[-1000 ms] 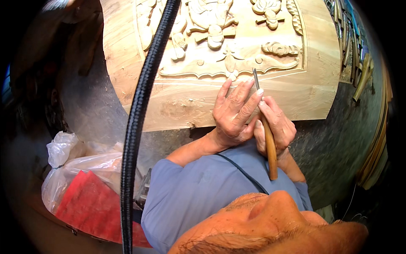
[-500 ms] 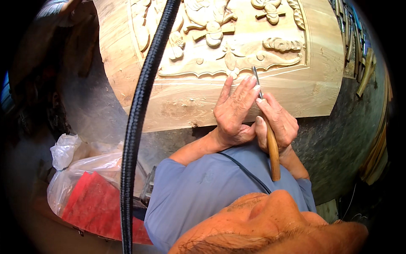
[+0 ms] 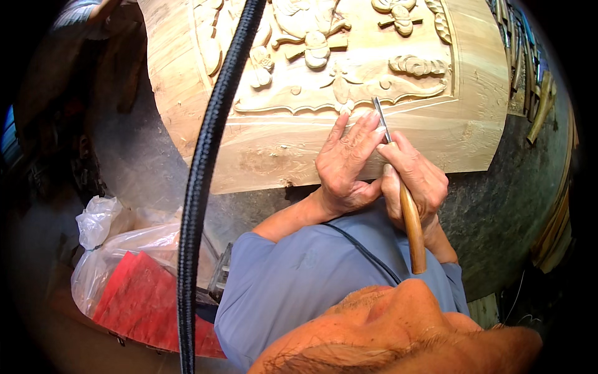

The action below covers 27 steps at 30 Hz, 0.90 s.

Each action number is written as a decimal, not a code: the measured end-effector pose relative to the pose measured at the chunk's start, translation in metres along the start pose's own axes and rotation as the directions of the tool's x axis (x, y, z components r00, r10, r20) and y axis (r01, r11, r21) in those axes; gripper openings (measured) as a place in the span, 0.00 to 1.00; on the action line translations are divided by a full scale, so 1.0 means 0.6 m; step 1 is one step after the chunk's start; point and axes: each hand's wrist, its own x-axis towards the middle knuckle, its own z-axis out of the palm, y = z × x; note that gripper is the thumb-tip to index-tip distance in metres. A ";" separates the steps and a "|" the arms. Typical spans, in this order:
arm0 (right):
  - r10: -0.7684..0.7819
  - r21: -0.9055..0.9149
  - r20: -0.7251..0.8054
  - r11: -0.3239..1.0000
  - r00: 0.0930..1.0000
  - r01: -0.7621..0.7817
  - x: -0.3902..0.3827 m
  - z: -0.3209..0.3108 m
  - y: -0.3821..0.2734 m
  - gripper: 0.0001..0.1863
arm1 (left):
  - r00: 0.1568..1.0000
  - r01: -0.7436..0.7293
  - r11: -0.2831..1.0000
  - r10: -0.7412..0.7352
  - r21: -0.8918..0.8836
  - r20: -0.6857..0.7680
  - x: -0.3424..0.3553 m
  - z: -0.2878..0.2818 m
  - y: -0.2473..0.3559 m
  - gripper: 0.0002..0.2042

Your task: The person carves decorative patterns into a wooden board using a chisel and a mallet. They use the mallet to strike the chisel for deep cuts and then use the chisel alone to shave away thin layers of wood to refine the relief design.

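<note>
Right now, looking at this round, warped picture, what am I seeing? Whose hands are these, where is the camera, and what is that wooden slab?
No machine here: a person wears a wide-angle camera on the head, looking down, so edges bend. The left hand rests flat on a pale carved wooden panel with raised ornaments. The right hand grips a wooden-handled carving chisel, its metal blade against the panel's carved border. A thick black ribbed hose hangs across the view. Lower left sits a clear plastic bag with red sheets.
</note>
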 end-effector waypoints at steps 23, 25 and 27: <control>-0.049 0.047 0.023 0.998 0.999 0.048 -0.006 0.019 0.018 0.14 | 1.000 0.016 1.000 -0.016 0.022 -0.001 -0.008 0.009 -0.007 0.21; -0.050 0.050 0.022 0.998 0.999 0.049 -0.006 0.021 0.019 0.13 | 1.000 0.022 0.999 -0.022 0.035 -0.006 -0.007 0.009 -0.005 0.20; -0.054 0.050 0.023 0.997 0.998 0.053 -0.005 0.022 0.019 0.13 | 0.999 0.030 0.999 -0.030 0.044 -0.013 -0.006 0.009 -0.003 0.19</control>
